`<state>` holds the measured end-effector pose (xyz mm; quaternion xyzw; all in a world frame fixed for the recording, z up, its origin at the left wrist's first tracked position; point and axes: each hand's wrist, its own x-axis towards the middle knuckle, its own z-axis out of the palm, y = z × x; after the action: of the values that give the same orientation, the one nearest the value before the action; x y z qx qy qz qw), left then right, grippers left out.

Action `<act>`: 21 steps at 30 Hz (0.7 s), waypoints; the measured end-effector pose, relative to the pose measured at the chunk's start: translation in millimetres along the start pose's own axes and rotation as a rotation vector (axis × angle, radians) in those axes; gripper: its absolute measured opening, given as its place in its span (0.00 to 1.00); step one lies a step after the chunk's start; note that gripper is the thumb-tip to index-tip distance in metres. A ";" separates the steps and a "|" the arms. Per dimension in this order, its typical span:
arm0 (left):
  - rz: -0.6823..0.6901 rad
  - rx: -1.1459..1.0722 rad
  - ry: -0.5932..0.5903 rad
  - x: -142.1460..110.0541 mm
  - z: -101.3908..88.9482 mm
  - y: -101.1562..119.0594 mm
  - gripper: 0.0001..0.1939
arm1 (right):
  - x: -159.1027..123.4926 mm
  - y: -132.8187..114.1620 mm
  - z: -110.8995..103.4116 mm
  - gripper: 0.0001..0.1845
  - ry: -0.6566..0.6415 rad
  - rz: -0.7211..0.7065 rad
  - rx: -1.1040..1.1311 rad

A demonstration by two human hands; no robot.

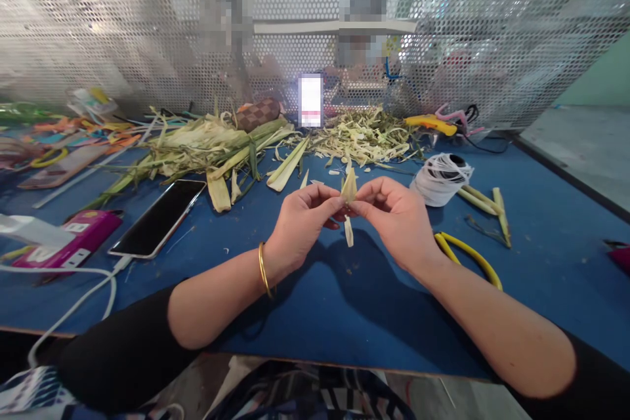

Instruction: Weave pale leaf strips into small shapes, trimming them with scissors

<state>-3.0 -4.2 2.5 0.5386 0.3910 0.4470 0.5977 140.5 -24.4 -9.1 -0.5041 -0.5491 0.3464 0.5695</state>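
Observation:
Between my two hands, above the blue table, is a small pale piece of folded corn husk (349,185). My left hand (308,216), below a gold bangle, pinches it from the left with thumb and fingers. From the right, my right hand (394,213) pinches the same piece, its thumb close to the left one. A narrow tail of husk hangs down below the fingertips. My fingers hide the middle of the piece. To the right of my right hand stands a spool of white string (441,181).
Long corn husks (211,138) lie piled at the back left, and a heap of shredded husk (369,138) sits behind my hands. A phone on a cable (160,218) lies left. Yellow-handled tool (472,254) lies near my right forearm. A perforated metal panel (162,33) stands behind.

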 end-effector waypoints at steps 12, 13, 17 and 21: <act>0.056 0.165 -0.003 0.7 -1.1 -1.4 0.06 | 1.7 1.9 0.1 0.11 -0.118 0.068 0.025; 0.065 0.194 -0.012 0.3 -0.8 -1.1 0.06 | 2.0 2.4 -0.1 0.12 -0.115 0.077 0.011; 0.067 0.228 -0.042 -1.2 0.7 -0.4 0.05 | 3.4 2.6 -1.4 0.09 -0.114 0.067 0.003; 0.083 0.244 -0.009 -0.9 1.5 -3.3 0.05 | 2.8 -1.7 -2.0 0.05 -0.064 0.017 -0.117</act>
<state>-1.5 -5.6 -0.7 0.6251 0.4172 0.4179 0.5104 142.6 -22.5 -6.6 -0.5298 -0.5823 0.3343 0.5182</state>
